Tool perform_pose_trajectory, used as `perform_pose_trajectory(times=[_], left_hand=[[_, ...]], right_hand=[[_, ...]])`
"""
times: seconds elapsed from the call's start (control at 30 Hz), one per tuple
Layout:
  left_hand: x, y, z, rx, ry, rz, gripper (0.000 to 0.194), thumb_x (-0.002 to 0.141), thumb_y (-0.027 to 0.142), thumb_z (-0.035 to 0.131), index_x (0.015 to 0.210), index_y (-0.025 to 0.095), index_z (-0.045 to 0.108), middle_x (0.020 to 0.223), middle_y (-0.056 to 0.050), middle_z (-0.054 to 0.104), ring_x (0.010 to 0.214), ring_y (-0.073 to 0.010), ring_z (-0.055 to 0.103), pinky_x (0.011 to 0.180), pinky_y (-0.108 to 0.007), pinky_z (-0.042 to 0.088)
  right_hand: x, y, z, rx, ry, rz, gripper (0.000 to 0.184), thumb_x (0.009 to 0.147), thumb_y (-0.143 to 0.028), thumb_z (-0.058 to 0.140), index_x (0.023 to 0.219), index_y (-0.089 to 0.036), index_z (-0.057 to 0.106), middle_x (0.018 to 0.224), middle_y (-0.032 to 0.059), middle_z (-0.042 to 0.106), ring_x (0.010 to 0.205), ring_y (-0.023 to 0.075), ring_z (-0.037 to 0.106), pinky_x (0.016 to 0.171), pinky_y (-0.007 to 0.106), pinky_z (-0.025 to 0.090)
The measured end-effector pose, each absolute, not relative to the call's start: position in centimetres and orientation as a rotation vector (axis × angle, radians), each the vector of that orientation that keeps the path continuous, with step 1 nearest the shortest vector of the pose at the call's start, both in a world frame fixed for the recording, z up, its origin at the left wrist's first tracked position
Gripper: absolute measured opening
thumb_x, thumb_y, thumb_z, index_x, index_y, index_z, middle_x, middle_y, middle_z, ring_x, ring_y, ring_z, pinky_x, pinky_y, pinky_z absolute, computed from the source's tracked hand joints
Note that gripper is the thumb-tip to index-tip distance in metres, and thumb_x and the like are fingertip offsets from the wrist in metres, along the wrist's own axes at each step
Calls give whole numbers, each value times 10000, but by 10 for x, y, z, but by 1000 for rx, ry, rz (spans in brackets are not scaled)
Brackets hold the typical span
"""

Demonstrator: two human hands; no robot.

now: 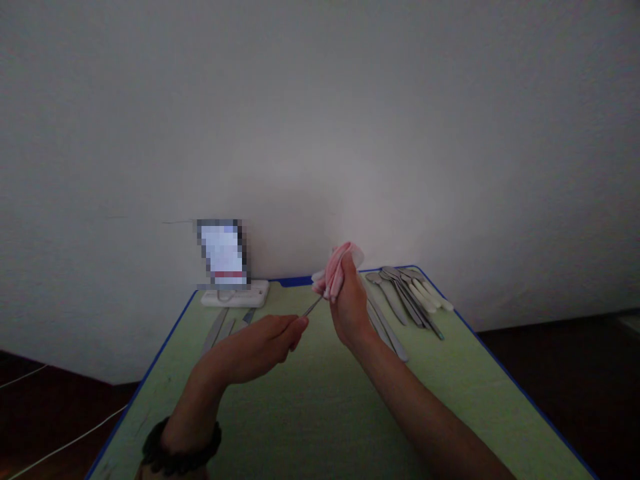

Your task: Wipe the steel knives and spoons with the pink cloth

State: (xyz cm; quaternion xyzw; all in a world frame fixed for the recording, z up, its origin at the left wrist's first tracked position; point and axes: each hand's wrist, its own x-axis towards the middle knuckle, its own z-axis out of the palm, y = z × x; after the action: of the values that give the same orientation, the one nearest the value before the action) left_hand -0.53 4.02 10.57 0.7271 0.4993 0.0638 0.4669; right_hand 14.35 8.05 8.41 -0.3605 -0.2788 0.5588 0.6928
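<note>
My left hand is closed around one end of a thin metal piece of cutlery, held above the table. Its far end disappears into a pink and white cloth, so whether it is a spoon, fork or knife cannot be told. Folded about that end, the cloth is gripped by my right hand, thumb on top. Beyond my right wrist lie long metal knives, a heap of metal spoons and several white-handled pieces. Left of my left hand, a few metal knives lie partly hidden.
A phone with a blurred screen stands on a white base at the back left. The green table has a blue edge and meets a pale wall. White cables run across the dark floor at left.
</note>
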Motion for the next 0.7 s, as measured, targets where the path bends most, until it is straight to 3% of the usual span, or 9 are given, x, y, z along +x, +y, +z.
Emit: perform_pose_trajectory(times=[0.3,0.47,0.7], left_hand=[[-2,43,105,1683,1252,163,542,881,658,259,620,203,395,502,70,394,407,-93,373,450,-246,356],[-2,43,105,1684,1260,150,557,868,681,246,619,207,400,477,70,394,394,-98,367,450,-252,349],[-1,44,105,1689,1280,128,591,859,706,227,608,206,415,453,66,399,381,-104,376,436,-254,338]], right_hand=[[143,75,87,-748,-741,1243,462,820,-607,501,893,-177,652,449,-57,515,459,125,514,495,245,386],[142,72,89,-778,-770,1232,478,819,-623,490,873,-176,651,503,-21,592,458,129,536,446,239,352],[142,70,90,-796,-764,1244,488,797,-645,508,866,-180,644,505,-27,591,425,121,520,450,244,371]])
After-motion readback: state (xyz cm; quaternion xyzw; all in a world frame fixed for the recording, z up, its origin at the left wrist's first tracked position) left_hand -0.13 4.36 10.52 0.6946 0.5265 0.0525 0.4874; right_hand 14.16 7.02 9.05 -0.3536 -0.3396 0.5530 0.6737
